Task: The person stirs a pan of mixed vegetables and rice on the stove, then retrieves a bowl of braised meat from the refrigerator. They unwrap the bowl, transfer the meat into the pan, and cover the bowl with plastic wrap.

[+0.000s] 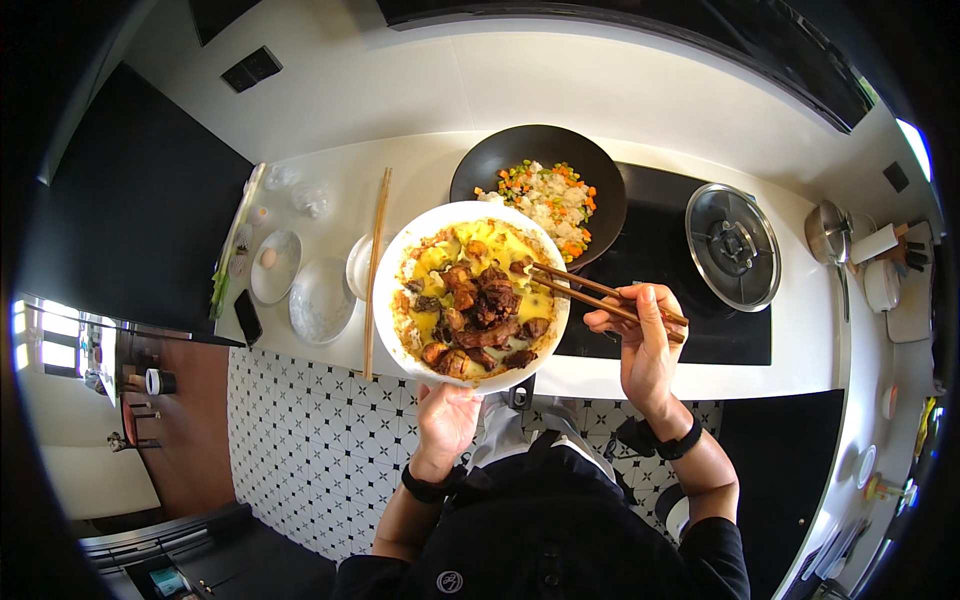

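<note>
My left hand (pixel 445 425) grips the near rim of a white bowl (pixel 392 340), held up in front of me over the counter edge. Inside lie browned chunks of meat (pixel 490 300) and a yellow, sauce-like layer. Between the fingers of my right hand (pixel 650 345) is a pair of brown chopsticks (pixel 610 302), their tips at the bowl's right side beside the food. Behind the bowl, partly hidden by it, a black wok (pixel 480 165) holds rice with diced carrot, peas and corn (pixel 550 200).
The wok stands at the left of a black cooktop (pixel 650 240); a glass lid (pixel 733 247) lies on its right. Long chopsticks (pixel 377 270) cross the counter at left, near white dishes (pixel 322 300), an egg (pixel 268 258), a phone (pixel 248 318) and green onions (pixel 225 275). A pot (pixel 828 230) stands far right.
</note>
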Demonstrator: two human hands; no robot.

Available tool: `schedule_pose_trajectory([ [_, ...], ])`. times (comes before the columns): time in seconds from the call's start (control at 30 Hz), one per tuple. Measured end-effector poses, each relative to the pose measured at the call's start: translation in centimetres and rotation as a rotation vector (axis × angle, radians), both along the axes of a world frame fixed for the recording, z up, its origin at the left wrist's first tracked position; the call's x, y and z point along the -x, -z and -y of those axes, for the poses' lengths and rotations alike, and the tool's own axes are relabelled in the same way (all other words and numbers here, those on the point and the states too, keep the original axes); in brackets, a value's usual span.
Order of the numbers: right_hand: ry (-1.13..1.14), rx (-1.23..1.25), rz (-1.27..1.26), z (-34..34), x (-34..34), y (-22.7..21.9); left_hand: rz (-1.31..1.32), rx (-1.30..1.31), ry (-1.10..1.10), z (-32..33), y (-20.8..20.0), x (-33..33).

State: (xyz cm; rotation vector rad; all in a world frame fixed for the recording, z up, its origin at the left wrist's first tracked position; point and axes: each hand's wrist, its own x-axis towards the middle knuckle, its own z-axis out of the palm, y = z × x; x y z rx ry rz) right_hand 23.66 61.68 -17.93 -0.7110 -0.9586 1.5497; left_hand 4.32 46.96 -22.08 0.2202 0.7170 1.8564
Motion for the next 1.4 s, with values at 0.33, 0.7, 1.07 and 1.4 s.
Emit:
schedule_pose_trajectory([
  [0.33, -0.012, 0.019, -0.018, 0.5, 1.2, 0.3, -0.058, 0.003, 0.033, 0.8, 0.0, 1.4],
  [0.7, -0.074, 0.074, -0.010, -1.6, -0.1, 1.3, 0.020, 0.083, 0.097, 0.5, -0.7, 0.4],
  [1.07, -0.070, 0.158, -0.111, -3.2, 0.7, 2.0, 0.055, 0.098, 0.073, -1.3, -2.7, 0.5],
  [1.4, -0.087, 0.144, -0.188, -3.9, 1.7, 1.6, -0.031, 0.006, 0.123, -3.0, -4.1, 0.7],
])
